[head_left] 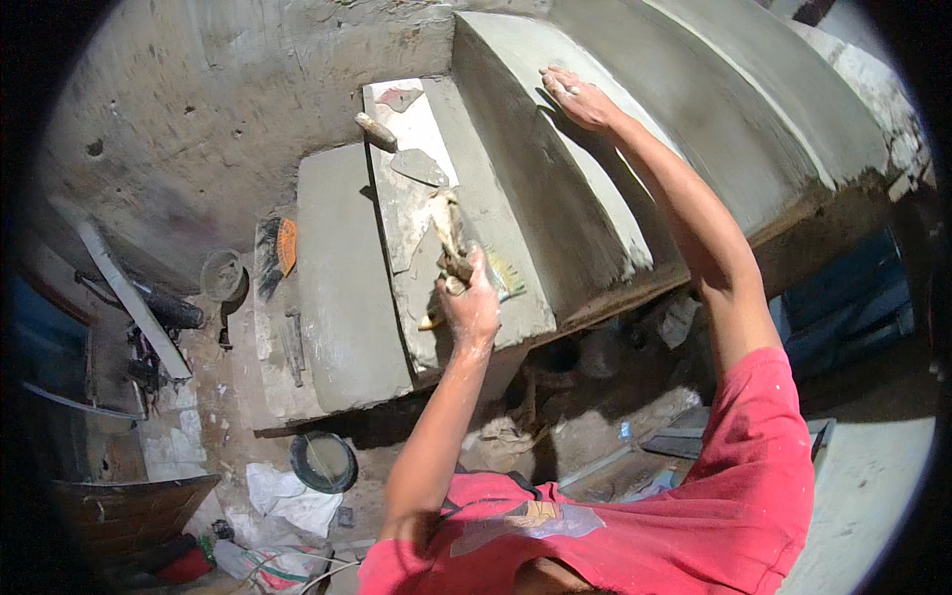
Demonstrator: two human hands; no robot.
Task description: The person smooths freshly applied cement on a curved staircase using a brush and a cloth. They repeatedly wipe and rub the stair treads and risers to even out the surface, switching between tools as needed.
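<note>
My left hand (470,305) is closed round a wet, crumpled rag (448,230) smeared with cement, held over a lower step. Fingers stretched out, my right hand (579,99) is at the pale tread of a higher cement step (595,169); whether it touches is unclear. A brush with yellow-green bristles (508,278) shows just right of my left hand, partly covered by it. Beyond the rag a trowel (418,167) with a worn handle (377,131) rests on a white board (434,117).
Smooth grey steps rise to the right against a rough wall (248,89). An orange brush head (286,246) and a hammer (295,347) lie on the lowest step. Below are a black bucket (322,462), a white sack (290,498) and a leaning plank (134,297).
</note>
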